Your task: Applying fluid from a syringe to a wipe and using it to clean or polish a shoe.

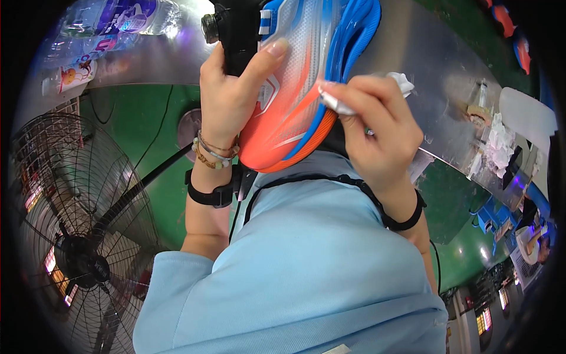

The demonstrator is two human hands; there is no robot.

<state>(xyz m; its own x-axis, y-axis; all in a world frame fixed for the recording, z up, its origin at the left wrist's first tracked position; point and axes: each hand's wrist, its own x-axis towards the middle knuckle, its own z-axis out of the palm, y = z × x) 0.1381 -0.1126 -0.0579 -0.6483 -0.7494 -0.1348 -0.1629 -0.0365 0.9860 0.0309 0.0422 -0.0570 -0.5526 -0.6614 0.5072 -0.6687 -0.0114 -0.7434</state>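
Note:
A running shoe (295,88), orange at the toe, pale in the middle and blue along the sole, lies at a slant in front of my body, its toe toward me. My left hand (233,91) grips its left side, the thumb pressed on the mesh upper. In the fingers of my right hand (383,127) a crumpled white cloth or tissue (337,105) is pinched. Its tip meets the shoe's right side just above the blue midsole. Beside my left fingers is a black object (236,35); its kind is unclear.
Metal worktable (430,65) spans the far side. Plastic bottles (127,23) lie at its far left. On the right are a brush-like tool (479,112) and crumpled white paper (500,144). A large black fan (85,253) stands at my left on the green floor (138,112).

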